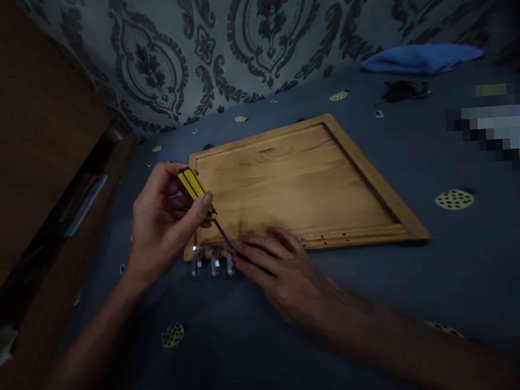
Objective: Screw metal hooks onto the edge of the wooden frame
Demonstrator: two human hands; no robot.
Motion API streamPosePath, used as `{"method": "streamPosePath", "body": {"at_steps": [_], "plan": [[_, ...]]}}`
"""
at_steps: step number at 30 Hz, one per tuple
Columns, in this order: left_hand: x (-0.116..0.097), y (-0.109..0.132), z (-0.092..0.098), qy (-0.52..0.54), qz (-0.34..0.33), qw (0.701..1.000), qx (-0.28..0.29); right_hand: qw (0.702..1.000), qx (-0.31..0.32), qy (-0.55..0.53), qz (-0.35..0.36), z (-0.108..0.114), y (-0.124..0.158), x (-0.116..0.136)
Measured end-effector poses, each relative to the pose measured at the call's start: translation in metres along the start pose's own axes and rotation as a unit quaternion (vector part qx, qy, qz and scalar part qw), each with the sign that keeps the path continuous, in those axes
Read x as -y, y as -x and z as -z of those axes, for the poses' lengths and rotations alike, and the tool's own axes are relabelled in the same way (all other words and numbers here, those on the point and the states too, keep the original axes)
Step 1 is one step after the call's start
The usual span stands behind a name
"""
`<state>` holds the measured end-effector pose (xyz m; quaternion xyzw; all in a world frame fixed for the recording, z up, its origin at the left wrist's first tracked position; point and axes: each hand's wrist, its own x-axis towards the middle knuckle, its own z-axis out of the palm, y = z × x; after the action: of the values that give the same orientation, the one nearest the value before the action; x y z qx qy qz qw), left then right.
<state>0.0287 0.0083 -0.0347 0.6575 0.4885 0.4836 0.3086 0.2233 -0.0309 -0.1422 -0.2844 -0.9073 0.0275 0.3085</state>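
The screwdriver (196, 187), with its yellow and black striped handle, stood tilted over the near left corner of the wooden panel (294, 180), handle leaning up and to the left, thin dark shaft running down to the right. Its tip met a small metal hook rack (214, 260) at the panel's near edge, where three shiny hooks hung off the wood onto the floor covering. The left hand (161, 222) had its fingers and thumb curled closed round the handle. The right hand (283, 270) lay just beside the tip, palm down, fingers stretched out flat and close together along the near edge of the panel, fingertips touching or nearly touching the rack; I could not tell which.

The panel itself was pale wood with a raised frame and lay flat on a blue carpet (427, 290) dotted with yellow round spots (454, 199). A row of small holes showed along its near rail, to the right of the right hand. On the left stood a brown wooden cabinet (20, 146). Behind the panel rose a wall in dark patterned wallpaper (231, 42). At the far right, by the wall, a blue cloth (419, 58) lay bunched, with a small dark object (401, 90) just in front of it.
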Motion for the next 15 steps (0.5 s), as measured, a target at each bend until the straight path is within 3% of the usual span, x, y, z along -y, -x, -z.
{"method": "streamPosePath", "body": {"at_steps": [15], "plan": [[0.0094, 0.0038, 0.0002, -0.047, -0.027, 0.999, 0.008, 1.0, 0.013, 0.004, -0.011, -0.001, 0.0, 0.0005]]}}
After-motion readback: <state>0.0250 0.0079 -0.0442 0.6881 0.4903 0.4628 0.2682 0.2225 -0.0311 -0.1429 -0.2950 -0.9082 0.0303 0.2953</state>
